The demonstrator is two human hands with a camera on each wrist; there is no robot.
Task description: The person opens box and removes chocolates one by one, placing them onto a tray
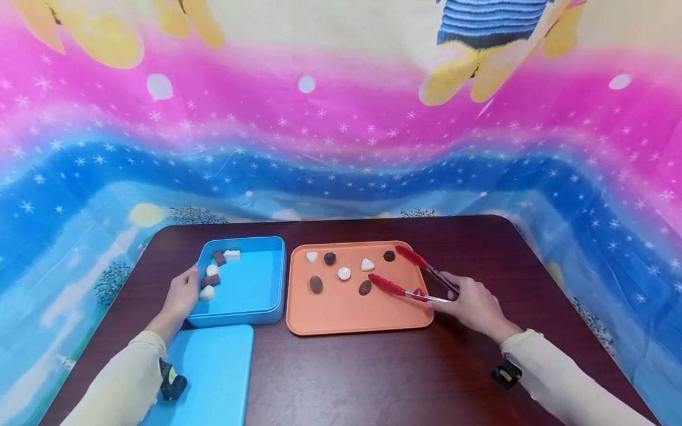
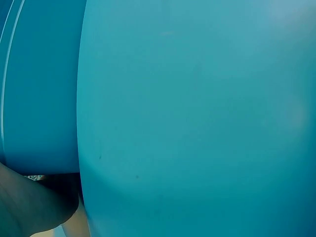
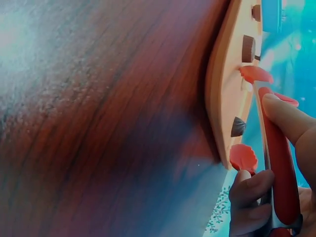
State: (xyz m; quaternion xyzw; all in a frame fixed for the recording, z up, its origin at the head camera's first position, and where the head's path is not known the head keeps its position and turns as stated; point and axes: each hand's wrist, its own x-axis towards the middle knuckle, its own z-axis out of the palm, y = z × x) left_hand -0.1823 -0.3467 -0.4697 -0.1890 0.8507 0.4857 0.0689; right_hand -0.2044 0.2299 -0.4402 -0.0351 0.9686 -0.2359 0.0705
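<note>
At the left wall of an open blue box, my left hand grips the edge. Inside, along that wall, lie brown and white chocolates. My right hand holds red-tipped tongs, their two arms spread apart over the orange tray. Near the upper tip is a dark round chocolate. A brown oval chocolate lies just by the lower tip, and a white triangular one sits above it. Nothing shows pinched in the tongs. In the right wrist view, fingers and thumb wrap the red handle.
Further left on the tray are a white round piece, a brown egg-shaped piece, a dark round piece and a white piece. A blue lid lies before the box on the dark wooden table. A printed curtain hangs behind.
</note>
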